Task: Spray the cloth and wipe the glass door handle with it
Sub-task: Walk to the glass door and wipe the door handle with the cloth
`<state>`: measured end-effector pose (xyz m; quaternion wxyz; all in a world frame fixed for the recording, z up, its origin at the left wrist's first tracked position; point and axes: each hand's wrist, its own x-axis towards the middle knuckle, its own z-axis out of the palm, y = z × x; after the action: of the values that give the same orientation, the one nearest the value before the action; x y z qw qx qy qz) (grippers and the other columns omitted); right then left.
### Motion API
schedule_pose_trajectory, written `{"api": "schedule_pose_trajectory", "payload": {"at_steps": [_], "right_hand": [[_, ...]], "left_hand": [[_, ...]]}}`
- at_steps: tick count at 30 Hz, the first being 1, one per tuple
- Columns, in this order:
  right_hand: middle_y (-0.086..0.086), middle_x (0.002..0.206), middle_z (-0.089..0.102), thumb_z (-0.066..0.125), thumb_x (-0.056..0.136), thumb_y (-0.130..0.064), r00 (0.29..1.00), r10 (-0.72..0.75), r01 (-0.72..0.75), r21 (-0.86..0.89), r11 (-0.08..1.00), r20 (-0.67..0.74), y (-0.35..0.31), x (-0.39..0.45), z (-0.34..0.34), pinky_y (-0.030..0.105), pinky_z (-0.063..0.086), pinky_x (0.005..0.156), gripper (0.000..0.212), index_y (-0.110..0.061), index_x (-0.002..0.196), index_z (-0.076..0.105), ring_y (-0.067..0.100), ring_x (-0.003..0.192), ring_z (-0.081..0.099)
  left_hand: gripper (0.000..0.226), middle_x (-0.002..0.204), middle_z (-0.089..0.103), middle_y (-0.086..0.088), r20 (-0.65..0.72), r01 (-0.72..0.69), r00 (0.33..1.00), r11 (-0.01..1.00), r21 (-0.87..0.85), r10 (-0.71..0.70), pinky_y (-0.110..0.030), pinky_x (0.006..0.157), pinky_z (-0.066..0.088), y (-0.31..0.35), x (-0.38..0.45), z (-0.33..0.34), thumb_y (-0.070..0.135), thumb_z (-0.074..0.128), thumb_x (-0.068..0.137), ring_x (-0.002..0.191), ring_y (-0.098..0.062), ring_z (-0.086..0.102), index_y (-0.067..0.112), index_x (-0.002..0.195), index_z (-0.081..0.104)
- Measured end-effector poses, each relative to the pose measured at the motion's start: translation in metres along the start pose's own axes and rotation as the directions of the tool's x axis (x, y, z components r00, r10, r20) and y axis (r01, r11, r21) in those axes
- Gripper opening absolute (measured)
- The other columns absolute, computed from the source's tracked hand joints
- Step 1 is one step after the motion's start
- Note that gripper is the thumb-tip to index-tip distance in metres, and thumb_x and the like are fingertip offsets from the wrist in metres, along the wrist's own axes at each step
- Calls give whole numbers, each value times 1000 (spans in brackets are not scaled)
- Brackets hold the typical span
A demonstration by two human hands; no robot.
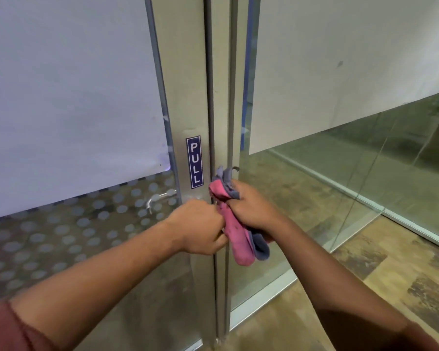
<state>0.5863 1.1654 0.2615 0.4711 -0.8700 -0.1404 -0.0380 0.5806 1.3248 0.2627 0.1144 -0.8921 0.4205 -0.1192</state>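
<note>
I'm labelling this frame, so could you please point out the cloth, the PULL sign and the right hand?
cloth [238, 239]: head view, on its pink fold between the hands.
PULL sign [194, 161]: head view, on the sticker's middle.
right hand [252, 208]: head view, on its back.

Both arms reach forward, left grip [200, 225] and right grip [254, 209] curled

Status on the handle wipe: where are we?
Done: nothing confirmable; no spray bottle in view, cloth wetness unclear. In hand: both the left hand and right hand grip the pink-and-grey cloth against the door edge beside the PULL sticker. Left: handle is hidden, wipe unverified.
</note>
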Motion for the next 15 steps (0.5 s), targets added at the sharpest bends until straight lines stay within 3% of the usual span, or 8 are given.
{"api": "schedule_pose_trajectory", "payload": {"at_steps": [3, 6, 9, 12, 15], "right_hand": [[0, 81, 66, 55, 77, -4, 998, -45, 33, -227, 973, -46, -10, 28, 7, 39, 52, 73, 33, -36, 69, 50, 27, 80, 64], [11, 93, 72, 53, 78, -8, 991, -108, 73, -346, 936, -83, -16, 44, 11, 44, 55, 75, 23, -27, 89, 59, 35, 85, 65], [15, 100, 72, 49, 79, -10, 990, -97, 42, -456, 889, -100, -14, 52, 10, 42, 55, 75, 40, -24, 115, 59, 37, 88, 65], [15, 98, 71, 46, 78, -11, 993, -72, 15, -509, 861, -93, -4, 51, 13, 41, 54, 73, 45, -24, 119, 57, 38, 86, 64], [11, 94, 70, 47, 82, -12, 999, 24, -33, -526, 850, -23, 6, 42, 23, 37, 51, 70, 32, -23, 109, 61, 32, 81, 63]], "left_hand": [[38, 88, 69, -10, 27, 34, 999, 991, 126, -38, -32, 65, 44, -16, -14, 1, 44, 40, 91, 78, -33, 67, 14, 84, 61], [35, 90, 67, -11, 36, 57, 997, 986, 158, -63, -33, 62, 39, -25, -27, 0, 43, 41, 90, 79, -34, 67, 14, 82, 58], [36, 88, 67, -14, 58, 87, 994, 987, 133, -95, -34, 64, 42, -29, -36, -3, 40, 43, 91, 80, -37, 67, 14, 67, 36], [34, 85, 68, -13, 58, 114, 991, 984, 139, -123, -35, 69, 50, -32, -40, 0, 41, 40, 91, 76, -35, 66, 15, 70, 44], [32, 83, 66, -11, 35, 130, 990, 985, 112, -135, -34, 68, 49, -32, -40, 2, 40, 41, 91, 72, -34, 63, 16, 71, 42]]}}
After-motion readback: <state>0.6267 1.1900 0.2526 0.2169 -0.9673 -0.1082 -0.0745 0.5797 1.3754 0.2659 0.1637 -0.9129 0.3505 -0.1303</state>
